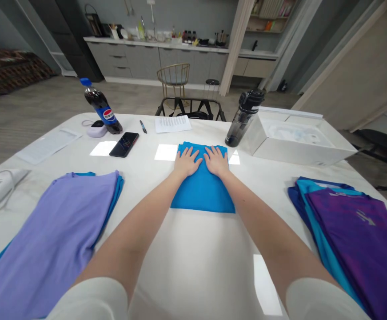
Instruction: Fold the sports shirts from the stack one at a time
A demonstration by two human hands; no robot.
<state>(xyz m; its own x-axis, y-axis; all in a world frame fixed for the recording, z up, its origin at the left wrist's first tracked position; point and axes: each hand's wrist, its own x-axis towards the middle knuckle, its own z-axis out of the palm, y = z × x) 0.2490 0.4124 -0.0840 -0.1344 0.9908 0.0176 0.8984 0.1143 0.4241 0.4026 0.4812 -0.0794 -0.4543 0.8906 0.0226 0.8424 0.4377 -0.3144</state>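
A folded blue garment (204, 191) lies flat on the white table (193, 262) in front of me. My left hand (187, 162) rests palm down on its upper left part, fingers spread. On the upper right part my right hand (216, 161) lies flat too, its fingers apart. Neither hand grips the cloth. To my left is a lavender garment (66, 222) spread over a blue one. A stack to my right has a purple garment (363, 235) on top of turquoise and dark blue cloth.
Behind the cloth stand a dark tumbler (241, 120) and an open white box (289, 146). Farther left are a cola bottle (103, 109), a phone (124, 145), a pen (143, 126) and a printed sheet (173, 124). A white corded device (0, 189) lies at the left edge.
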